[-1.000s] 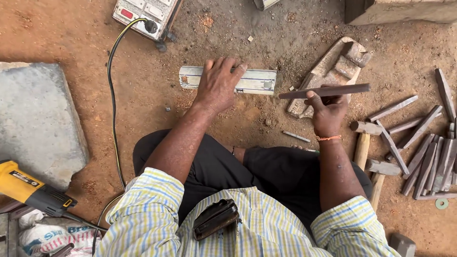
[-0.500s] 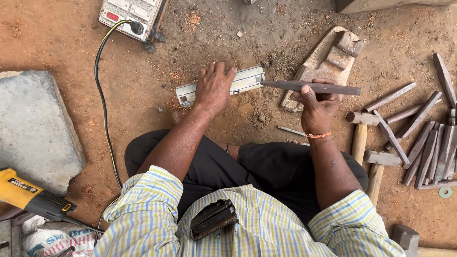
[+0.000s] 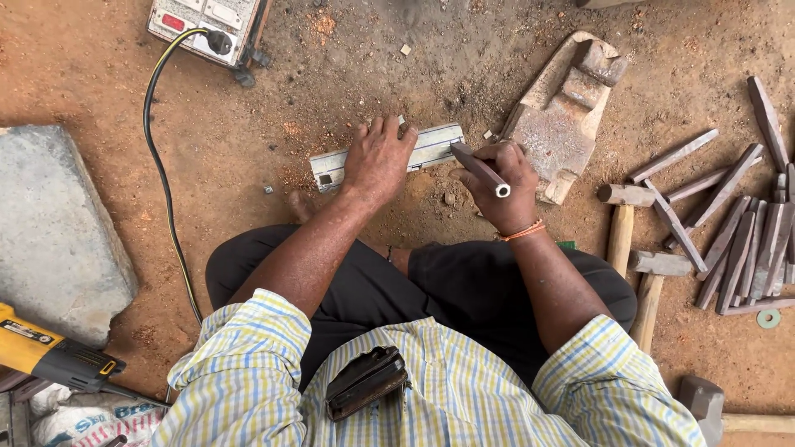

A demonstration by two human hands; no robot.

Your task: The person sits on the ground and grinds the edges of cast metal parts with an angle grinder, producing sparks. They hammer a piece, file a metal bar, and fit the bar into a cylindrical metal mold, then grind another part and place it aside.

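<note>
On the reddish dirt ground (image 3: 273, 215), just ahead of the seated person's crossed legs, a pale, narrow rectangular bar (image 3: 431, 146) is laid flat, running from left to right with its right end slightly raised toward the top of the view. The left hand (image 3: 378, 161) is pressed palm-down across the bar's middle, fingers spread and not curled around anything. The right hand (image 3: 500, 186) is closed around a dark metal chisel (image 3: 479, 169), which is held tilted so that its lower end is set against the bar's right end while its lighter struck end points back toward the person. The two hands are kept close together but are not touching.

Beyond the right hand, a worn, stone-like block with a stepped top (image 3: 556, 124) is seen lying on the ground. Farther right, a cluster of loose chisels (image 3: 729, 223) is scattered beside two wooden-handled hammers (image 3: 621, 228). At the top left, a switch box (image 3: 207, 23) is placed with a black-and-yellow cable (image 3: 161, 165) plugged in. A flat grey stone slab (image 3: 54, 232) and a yellow power tool (image 3: 50, 352) are found at the left edge.
</note>
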